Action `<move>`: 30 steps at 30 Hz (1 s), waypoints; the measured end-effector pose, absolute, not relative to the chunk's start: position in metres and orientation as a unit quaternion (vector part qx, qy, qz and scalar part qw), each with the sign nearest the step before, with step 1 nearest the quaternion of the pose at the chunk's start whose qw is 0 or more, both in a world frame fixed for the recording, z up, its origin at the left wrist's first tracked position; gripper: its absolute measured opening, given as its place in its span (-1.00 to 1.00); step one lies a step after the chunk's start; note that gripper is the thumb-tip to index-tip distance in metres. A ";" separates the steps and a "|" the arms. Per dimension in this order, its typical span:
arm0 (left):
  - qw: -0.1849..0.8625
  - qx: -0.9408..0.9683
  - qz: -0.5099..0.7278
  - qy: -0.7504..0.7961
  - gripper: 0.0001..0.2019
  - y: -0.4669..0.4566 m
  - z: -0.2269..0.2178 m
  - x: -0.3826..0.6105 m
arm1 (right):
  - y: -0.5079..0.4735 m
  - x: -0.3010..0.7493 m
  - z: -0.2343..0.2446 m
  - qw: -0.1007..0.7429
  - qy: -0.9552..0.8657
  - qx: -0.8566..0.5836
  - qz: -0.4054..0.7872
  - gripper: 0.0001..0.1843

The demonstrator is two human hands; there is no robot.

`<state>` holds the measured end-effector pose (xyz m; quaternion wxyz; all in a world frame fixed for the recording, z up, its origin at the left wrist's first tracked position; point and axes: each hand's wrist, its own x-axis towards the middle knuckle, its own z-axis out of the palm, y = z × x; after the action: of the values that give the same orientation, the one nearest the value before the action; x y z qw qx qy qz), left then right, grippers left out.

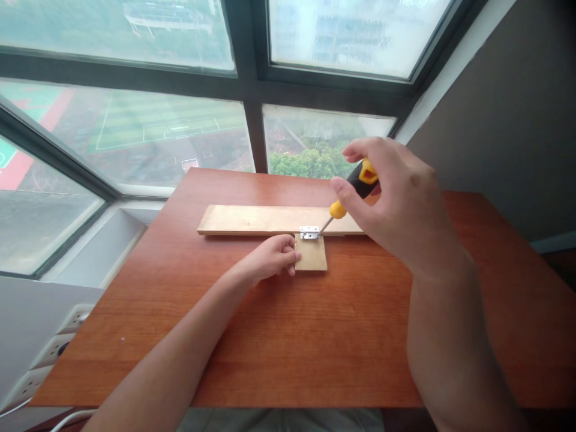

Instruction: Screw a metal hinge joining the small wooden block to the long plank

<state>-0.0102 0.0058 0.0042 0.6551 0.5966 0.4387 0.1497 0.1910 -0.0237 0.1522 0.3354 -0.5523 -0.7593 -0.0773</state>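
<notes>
My right hand (396, 198) is closed around the yellow and black handle of a screwdriver (355, 186). Its metal tip rests on a small silver hinge (309, 231). The hinge sits where a long pale wooden board (261, 219) meets a small square wooden block (311, 255). My left hand (272, 258) lies on the table with its fingers curled against the left edge of the small block, pressing on it.
Both wooden pieces lie on a reddish-brown wooden table (270, 336) that stands against large windows (135, 132). A grey wall (508, 120) rises on the right. White power sockets (49, 354) with cables sit at the lower left, beside the table.
</notes>
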 end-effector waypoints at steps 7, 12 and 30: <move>0.656 0.596 0.150 0.438 -0.73 0.006 0.005 -0.011 | -0.022 0.193 0.151 0.360 -0.743 -0.558 -0.088 -0.68; 0.655 0.598 0.153 0.436 -0.73 0.005 0.006 -0.011 | -0.027 0.192 0.156 0.348 -0.793 -0.497 -0.055 -0.55; 0.644 0.606 0.134 0.448 -0.72 0.005 0.008 -0.008 | -0.025 0.194 0.155 0.361 -0.733 -0.571 -0.079 -0.59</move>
<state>-0.0084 0.0048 0.0081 0.6437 0.6059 0.4480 0.1341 0.1938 -0.0254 0.1552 0.3609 -0.5711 -0.7331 -0.0785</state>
